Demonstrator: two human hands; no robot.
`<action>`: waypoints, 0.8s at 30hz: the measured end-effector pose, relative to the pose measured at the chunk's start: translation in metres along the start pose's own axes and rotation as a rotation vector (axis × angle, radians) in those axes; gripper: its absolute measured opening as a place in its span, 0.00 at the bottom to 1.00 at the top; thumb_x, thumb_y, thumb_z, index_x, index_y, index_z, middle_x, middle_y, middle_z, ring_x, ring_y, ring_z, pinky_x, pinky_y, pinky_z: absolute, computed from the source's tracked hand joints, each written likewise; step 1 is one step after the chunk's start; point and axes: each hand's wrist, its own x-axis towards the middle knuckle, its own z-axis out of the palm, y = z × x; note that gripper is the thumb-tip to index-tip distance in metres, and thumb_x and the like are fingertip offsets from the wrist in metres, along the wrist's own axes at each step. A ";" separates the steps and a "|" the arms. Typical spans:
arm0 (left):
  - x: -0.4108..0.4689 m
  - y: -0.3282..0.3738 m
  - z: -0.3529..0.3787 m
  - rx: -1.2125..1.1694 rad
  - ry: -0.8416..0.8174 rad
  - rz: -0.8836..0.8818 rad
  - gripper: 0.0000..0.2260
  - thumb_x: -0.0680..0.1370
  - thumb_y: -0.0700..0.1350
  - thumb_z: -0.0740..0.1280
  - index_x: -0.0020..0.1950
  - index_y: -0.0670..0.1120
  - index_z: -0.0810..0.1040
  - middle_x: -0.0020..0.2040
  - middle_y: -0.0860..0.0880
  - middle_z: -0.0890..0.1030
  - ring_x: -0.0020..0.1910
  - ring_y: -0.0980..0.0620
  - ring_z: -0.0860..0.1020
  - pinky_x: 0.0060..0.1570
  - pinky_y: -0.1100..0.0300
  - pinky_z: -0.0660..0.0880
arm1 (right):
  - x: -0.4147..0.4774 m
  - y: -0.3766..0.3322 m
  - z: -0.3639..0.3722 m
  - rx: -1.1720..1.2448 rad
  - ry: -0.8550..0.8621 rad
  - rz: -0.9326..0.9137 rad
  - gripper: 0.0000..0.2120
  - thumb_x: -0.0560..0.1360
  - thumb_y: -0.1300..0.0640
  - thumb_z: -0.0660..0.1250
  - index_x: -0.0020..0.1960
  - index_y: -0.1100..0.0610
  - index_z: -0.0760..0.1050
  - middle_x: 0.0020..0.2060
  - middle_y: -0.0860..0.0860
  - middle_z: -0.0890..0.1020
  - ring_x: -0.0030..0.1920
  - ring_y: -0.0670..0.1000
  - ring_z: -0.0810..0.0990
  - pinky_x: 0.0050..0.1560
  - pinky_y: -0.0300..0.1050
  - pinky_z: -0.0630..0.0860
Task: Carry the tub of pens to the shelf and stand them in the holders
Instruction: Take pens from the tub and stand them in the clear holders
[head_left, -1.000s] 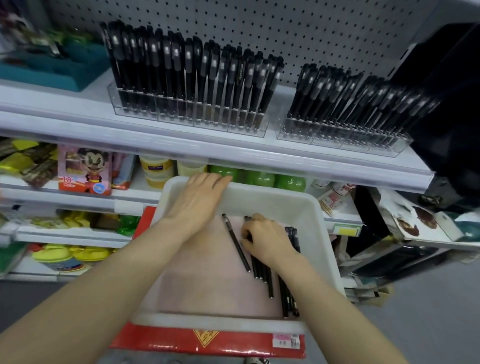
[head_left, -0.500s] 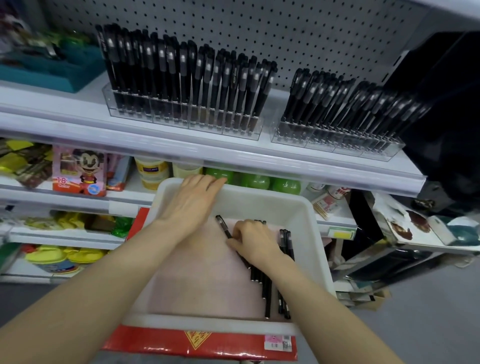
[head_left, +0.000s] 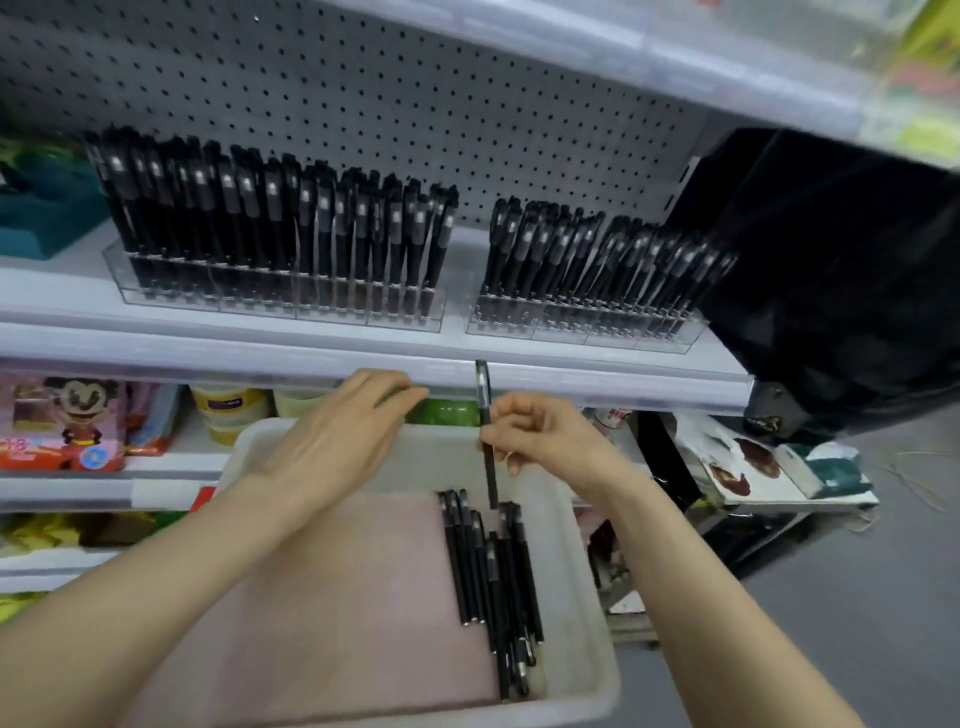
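Observation:
A white tub (head_left: 587, 613) with a pink liner sits below the shelf and holds several loose black pens (head_left: 493, 577) along its right side. My right hand (head_left: 540, 441) pinches one black pen (head_left: 484, 395) upright above the tub's far rim. My left hand (head_left: 343, 441) rests with straight fingers on the tub's far edge. Two clear holders stand on the shelf: the left holder (head_left: 280, 304) and the right holder (head_left: 582, 325), both crowded with black pens.
The white shelf edge (head_left: 208, 348) runs just above my hands. A pegboard backs the shelf. A black box (head_left: 841, 280) stands at the shelf's right end, a teal tray (head_left: 47, 213) at its left. Toys and jars fill the lower shelves.
My right hand has picked one pen out of the tub and lifted it upright toward the shelf edge. My left hand stays on the tub's far rim. The view has tilted up.

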 end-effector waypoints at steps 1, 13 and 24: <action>0.012 0.005 -0.004 -0.010 0.024 0.012 0.19 0.77 0.37 0.67 0.68 0.43 0.75 0.62 0.45 0.76 0.59 0.45 0.73 0.51 0.50 0.78 | 0.001 -0.008 -0.012 -0.001 0.073 -0.050 0.02 0.76 0.63 0.70 0.45 0.58 0.78 0.35 0.55 0.82 0.35 0.50 0.78 0.35 0.40 0.76; 0.124 0.028 0.006 0.092 0.053 -0.012 0.27 0.71 0.31 0.71 0.69 0.39 0.71 0.64 0.43 0.72 0.63 0.44 0.69 0.52 0.50 0.78 | 0.049 -0.067 -0.088 -0.160 0.839 -0.395 0.05 0.77 0.57 0.69 0.43 0.56 0.76 0.36 0.55 0.84 0.34 0.48 0.83 0.41 0.42 0.82; 0.131 0.028 0.009 0.083 0.072 -0.053 0.24 0.69 0.28 0.70 0.65 0.38 0.76 0.59 0.43 0.75 0.59 0.44 0.71 0.50 0.52 0.78 | 0.077 -0.062 -0.084 -0.372 0.883 -0.419 0.04 0.78 0.54 0.67 0.48 0.55 0.77 0.38 0.50 0.82 0.40 0.51 0.83 0.43 0.44 0.82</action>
